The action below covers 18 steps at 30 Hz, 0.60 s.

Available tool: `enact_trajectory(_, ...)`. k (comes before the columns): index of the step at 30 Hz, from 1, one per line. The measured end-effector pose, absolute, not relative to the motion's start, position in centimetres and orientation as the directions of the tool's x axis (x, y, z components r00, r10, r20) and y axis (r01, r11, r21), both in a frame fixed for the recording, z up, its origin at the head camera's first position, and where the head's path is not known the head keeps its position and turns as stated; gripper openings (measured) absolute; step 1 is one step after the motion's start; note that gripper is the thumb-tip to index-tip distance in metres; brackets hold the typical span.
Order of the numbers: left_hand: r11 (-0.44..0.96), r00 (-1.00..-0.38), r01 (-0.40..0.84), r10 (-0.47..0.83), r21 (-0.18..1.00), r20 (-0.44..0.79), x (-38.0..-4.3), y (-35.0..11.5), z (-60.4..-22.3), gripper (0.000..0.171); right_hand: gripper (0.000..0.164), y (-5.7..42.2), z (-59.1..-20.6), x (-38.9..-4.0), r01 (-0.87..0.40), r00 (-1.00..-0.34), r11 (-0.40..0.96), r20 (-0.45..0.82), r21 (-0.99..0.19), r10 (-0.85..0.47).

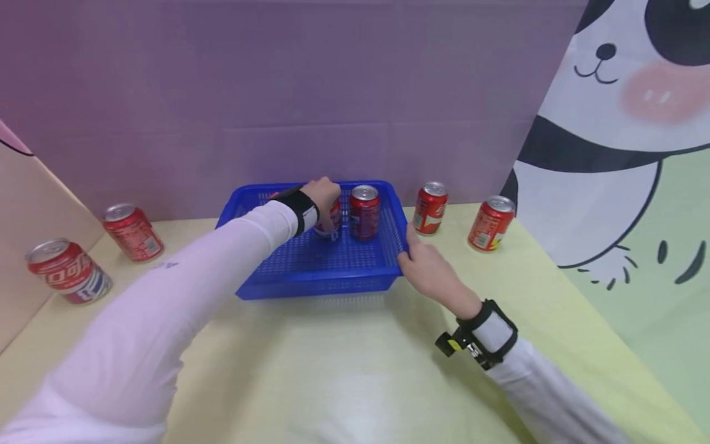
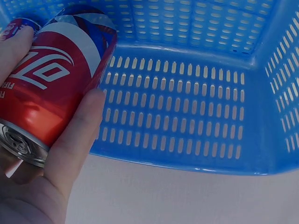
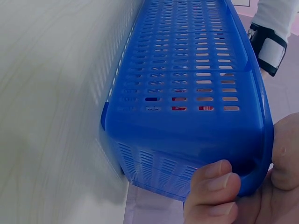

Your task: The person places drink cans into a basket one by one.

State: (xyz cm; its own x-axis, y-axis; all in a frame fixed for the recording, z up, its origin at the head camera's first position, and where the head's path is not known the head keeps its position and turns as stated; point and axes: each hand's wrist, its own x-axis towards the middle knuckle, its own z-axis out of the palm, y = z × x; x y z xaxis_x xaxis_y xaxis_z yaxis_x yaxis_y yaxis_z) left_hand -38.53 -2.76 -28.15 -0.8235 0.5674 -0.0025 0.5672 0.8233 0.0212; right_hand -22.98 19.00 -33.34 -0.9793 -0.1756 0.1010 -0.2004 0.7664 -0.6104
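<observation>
My left hand [image 1: 322,197] reaches over the blue plastic basket [image 1: 316,277] and grips a red soda can [image 2: 51,88] from above, inside it. In the left wrist view, the thumb and fingers lie along the can's sides. Close beside it in the basket stands a second soda can [image 1: 364,213], upright. A bit of red shows behind the left wrist, mostly hidden. My right hand [image 1: 435,271] holds the basket's right rim, with its fingers [image 3: 217,182] curled against the outside wall in the right wrist view.
Two red soda cans, one at the far left [image 1: 69,271] and one behind it [image 1: 133,233], stand left of the basket. To its right are two more, a nearer can [image 1: 430,208] and a farther can [image 1: 491,223]. A purple backdrop [image 1: 310,92] rises behind the pale yellow table [image 1: 333,364].
</observation>
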Motion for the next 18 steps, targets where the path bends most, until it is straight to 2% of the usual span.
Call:
enact_trajectory(6,0.83,-0.83,0.557,0.558,0.022,-0.014,-38.48,-2.42,-28.1,0.037,0.067,18.79,-33.35,-22.75,-0.2,-0.979,0.767,0.099,-0.61,-0.176)
enact_trajectory(18,0.846,-0.849,0.521,0.527,0.112,-0.034,-38.87,-2.39,-28.12,0.06,0.067,18.14,-33.04,-22.77,-0.185,-0.982,0.769,0.079,-0.611,-0.173)
